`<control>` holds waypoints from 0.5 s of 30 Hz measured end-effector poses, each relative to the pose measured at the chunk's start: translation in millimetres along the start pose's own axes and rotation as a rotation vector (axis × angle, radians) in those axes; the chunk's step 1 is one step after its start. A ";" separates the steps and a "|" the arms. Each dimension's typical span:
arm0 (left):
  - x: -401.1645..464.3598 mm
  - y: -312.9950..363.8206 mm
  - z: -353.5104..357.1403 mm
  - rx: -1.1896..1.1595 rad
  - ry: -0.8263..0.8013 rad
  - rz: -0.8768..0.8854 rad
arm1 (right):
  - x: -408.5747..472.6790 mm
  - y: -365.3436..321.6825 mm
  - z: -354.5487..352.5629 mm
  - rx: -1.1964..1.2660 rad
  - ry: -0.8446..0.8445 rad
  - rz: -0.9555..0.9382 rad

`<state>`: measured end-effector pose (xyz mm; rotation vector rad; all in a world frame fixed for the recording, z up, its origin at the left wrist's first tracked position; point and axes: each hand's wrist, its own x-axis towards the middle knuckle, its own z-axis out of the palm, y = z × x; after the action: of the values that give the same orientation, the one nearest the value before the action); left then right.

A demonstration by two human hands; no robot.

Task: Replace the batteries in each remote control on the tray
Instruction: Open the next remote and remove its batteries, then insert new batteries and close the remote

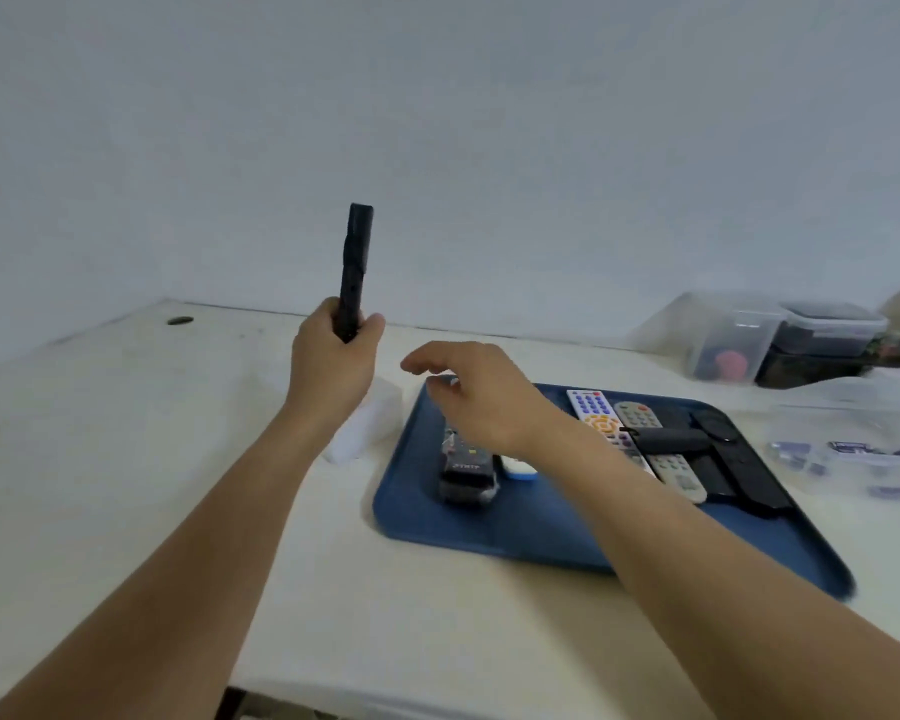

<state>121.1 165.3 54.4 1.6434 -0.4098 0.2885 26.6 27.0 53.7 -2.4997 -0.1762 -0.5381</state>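
left hand [331, 363] grips the lower end of a slim black remote [355, 270], held upright above the white table [126, 459]. right hand [476, 394], fingers relaxed and holding nothing, hovers over the far left corner of the blue tray [515, 527]. on the tray lie a black remote [466, 472], a white remote [601, 418], a grey remote [661, 449] and further dark remotes. clear containers [780, 337] stand at the far right.
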 end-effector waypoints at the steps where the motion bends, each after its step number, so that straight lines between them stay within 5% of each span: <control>1: 5.8 -2.8 -10.5 0.049 0.054 0.022 | 13.0 -2.2 8.6 -0.087 -0.076 0.010; 5: 11.8 -34.0 -38.0 0.217 0.281 0.047 | 35.1 -4.0 36.1 -0.343 -0.332 0.056; 8: 6.3 -61.2 -50.4 0.277 0.372 -0.014 | 30.9 -1.6 46.6 -0.385 -0.274 0.024; 15: 16.6 -77.4 -49.7 -0.480 0.002 -0.385 | 19.9 -2.8 50.4 -0.368 -0.264 -0.082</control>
<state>171.8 219.3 -2.6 1.2153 -0.1370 -0.0950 61.1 57.7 25.2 -2.9304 -0.3059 -0.2886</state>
